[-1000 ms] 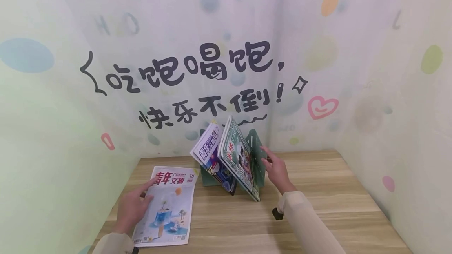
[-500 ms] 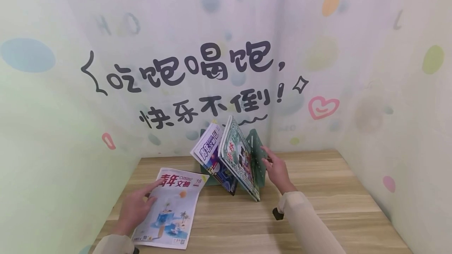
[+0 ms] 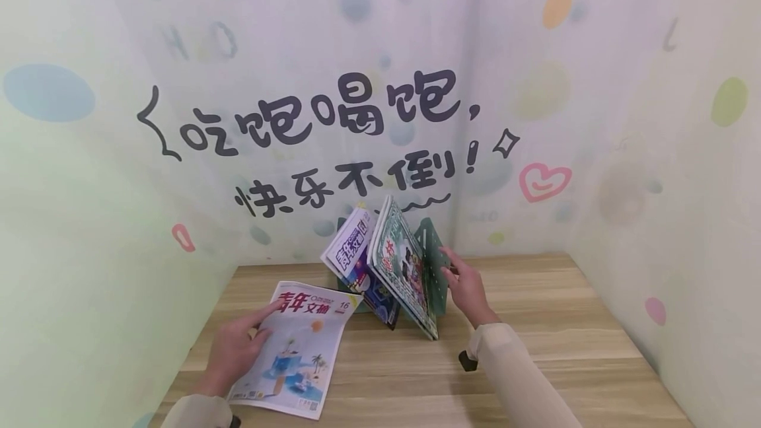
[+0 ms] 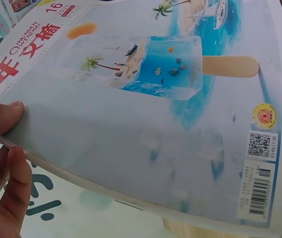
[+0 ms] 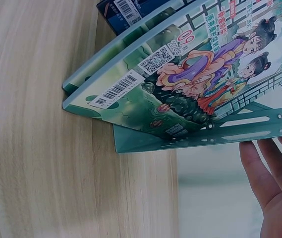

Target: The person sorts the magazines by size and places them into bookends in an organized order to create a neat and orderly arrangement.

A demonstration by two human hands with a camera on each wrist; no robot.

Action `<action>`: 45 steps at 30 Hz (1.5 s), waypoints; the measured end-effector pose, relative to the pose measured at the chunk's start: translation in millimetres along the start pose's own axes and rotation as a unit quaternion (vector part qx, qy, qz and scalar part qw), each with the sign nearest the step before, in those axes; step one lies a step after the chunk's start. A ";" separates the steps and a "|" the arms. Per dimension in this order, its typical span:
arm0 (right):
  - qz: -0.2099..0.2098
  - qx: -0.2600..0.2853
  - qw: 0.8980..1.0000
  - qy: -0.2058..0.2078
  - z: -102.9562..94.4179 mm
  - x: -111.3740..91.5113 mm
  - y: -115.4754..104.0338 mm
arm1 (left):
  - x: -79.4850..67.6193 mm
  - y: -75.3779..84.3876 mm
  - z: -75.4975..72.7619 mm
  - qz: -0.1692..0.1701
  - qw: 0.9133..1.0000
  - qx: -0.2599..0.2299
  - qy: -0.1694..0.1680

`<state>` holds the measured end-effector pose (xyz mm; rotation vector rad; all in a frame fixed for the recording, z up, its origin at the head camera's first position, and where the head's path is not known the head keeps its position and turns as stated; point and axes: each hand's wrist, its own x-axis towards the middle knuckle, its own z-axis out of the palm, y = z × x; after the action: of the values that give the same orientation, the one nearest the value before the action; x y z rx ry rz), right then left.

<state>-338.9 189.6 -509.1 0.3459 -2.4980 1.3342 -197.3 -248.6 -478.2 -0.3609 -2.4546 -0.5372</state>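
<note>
My left hand (image 3: 240, 342) pinches the left edge of a magazine (image 3: 297, 349) with a pale cover and an ice-pop picture. In the left wrist view the thumb lies on the cover (image 4: 131, 114) and curled fingers are beneath the edge. The magazine's upper right corner is close to the leaning magazines. My right hand (image 3: 471, 292) touches the right side of a green bookend (image 3: 438, 269); the right wrist view shows straight fingers (image 5: 257, 168) against its outer face, with part of the hand cut off. Green-covered magazines (image 3: 404, 263) lean against purple-covered ones (image 3: 357, 263) in the bookend.
The bookend stands near the back of a wood-grain table (image 3: 523, 362). Behind it rises a pale wall (image 3: 624, 150) with black writing and coloured shapes. Side walls border the table on the left and right.
My left hand has moved the ice-pop magazine to the right, tilting it, and its top corner is closer to the bookend. The right hand and the leaning magazines have stayed in place.
</note>
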 end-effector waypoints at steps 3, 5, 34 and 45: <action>0.001 -0.001 1.000 0.000 0.0 0.3 -0.1 | 1.9 3.3 0.5 -0.004 1.000 -0.001 0.000; 0.002 -0.001 1.000 0.000 0.0 0.4 -0.2 | 2.9 5.2 1.1 -0.010 1.000 -0.006 0.001; -0.007 0.001 1.000 0.007 0.4 -0.1 0.5 | 9.5 12.1 13.9 -0.048 0.997 -0.064 0.023; -0.004 0.000 1.000 0.009 0.7 -0.9 0.2 | 13.4 18.3 19.5 -0.062 0.992 -0.106 0.029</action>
<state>-338.2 189.2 -509.9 0.3428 -2.4793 1.3279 -210.7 -221.9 -479.3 -0.2750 -2.3806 -0.8534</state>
